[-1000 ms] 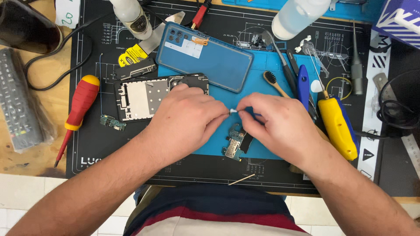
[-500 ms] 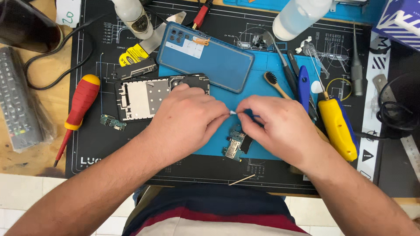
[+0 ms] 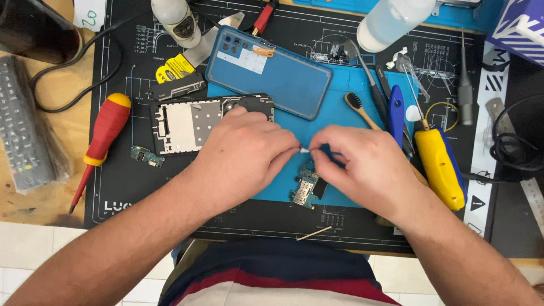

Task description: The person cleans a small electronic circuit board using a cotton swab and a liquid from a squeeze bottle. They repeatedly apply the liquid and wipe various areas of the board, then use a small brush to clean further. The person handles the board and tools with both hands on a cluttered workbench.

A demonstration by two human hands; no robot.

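Above the blue mat point(image 3: 340, 113), both hands' fingertips pinch one small white piece point(image 3: 305, 151).

Bare forearms, no sleeves; shirt point(image 3: 283, 275) apparently striped navy, red and white.

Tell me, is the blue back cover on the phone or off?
Off. The blue back cover lies alone on the mat, beside the open phone frame.

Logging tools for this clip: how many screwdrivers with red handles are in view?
2. One red and yellow screwdriver lies on the mat's left edge; another red handle pokes in at the top, tip hidden. The hands might hide more.
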